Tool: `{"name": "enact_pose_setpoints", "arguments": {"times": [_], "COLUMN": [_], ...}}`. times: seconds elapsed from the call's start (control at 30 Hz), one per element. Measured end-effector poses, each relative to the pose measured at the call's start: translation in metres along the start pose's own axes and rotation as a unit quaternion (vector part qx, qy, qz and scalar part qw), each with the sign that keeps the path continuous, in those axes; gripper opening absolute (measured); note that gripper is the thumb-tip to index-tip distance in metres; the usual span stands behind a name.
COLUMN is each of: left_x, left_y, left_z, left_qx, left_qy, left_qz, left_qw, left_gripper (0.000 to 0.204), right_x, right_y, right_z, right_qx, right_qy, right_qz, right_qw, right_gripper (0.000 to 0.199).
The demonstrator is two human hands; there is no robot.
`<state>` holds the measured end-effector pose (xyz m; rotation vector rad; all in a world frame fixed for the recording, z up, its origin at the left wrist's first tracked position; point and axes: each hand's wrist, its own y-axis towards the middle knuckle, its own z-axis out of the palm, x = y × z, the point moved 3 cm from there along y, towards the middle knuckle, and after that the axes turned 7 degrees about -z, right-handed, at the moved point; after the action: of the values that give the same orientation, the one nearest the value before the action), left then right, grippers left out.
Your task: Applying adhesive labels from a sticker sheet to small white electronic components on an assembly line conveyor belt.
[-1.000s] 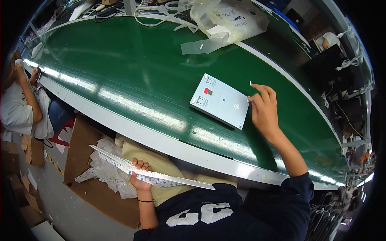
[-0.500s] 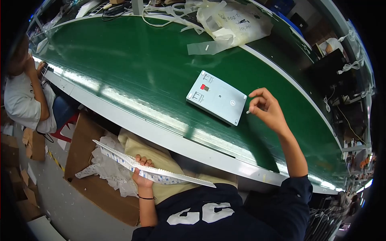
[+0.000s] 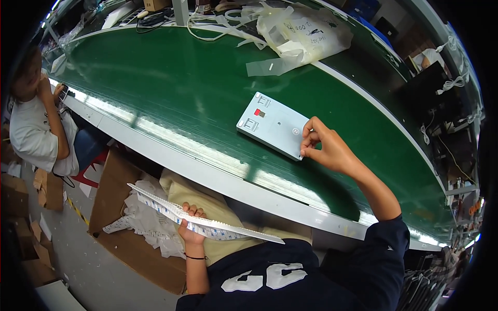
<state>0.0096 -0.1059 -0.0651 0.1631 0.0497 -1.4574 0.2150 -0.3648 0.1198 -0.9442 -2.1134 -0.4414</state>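
Pale blue-grey device [image 3: 271, 122], a slim, smooth rectangular slab with squared corners, lies flat on a glossy dark-green counter [image 3: 171, 88] edged in white. Its upper face has two recessed rectangles, a small round mark and a little red and dark patch. At its near right corner, the right hand [image 3: 327, 147] touches it with bent fingers, thumb and forefinger near each other; I cannot tell whether they are fully closed or pinch anything. Below the counter's edge, the left hand [image 3: 193, 223] is closed around a long, white, bent sheet [image 3: 228, 231] with a ridged upper edge and blue print. Beneath it, a brown cardboard box [image 3: 150, 262] holds crumpled, whitish scraps [image 3: 155, 220]. A wrinkled, translucent plastic bag [image 3: 311, 36] lies beyond the device.
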Motion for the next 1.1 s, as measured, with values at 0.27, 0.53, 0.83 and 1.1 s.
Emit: {"name": "enact_pose_setpoints", "arguments": {"times": [0.27, 0.53, 0.83, 1.1], "left_x": [0.009, 0.017, 0.025, 0.034], "left_y": [-0.002, -0.007, -0.001, -0.013], "left_z": [0.000, -0.005, -0.007, -0.022], "left_qx": [-0.001, -0.008, -0.016, 0.009], "left_qy": [0.003, 0.009, 0.011, -0.006], "left_qz": [0.001, 0.002, -0.004, -0.030], "left_qw": [1.000, 1.000, 1.000, 0.999], "left_gripper": [0.035, 0.034, 0.035, 0.038], "right_x": [0.000, 0.005, -0.015, -0.012], "right_y": [0.004, -0.004, -0.020, -0.035], "right_z": [0.000, 0.013, 0.040, 0.025], "right_qx": [0.014, -0.027, -0.137, -0.137], "right_qy": [-0.010, -0.092, -0.388, -0.222], "right_qz": [-0.005, -0.091, -0.375, -0.350], "right_qw": [1.000, 0.991, 0.831, 0.900], "right_gripper": [0.024, 0.020, 0.013, 0.025]}}
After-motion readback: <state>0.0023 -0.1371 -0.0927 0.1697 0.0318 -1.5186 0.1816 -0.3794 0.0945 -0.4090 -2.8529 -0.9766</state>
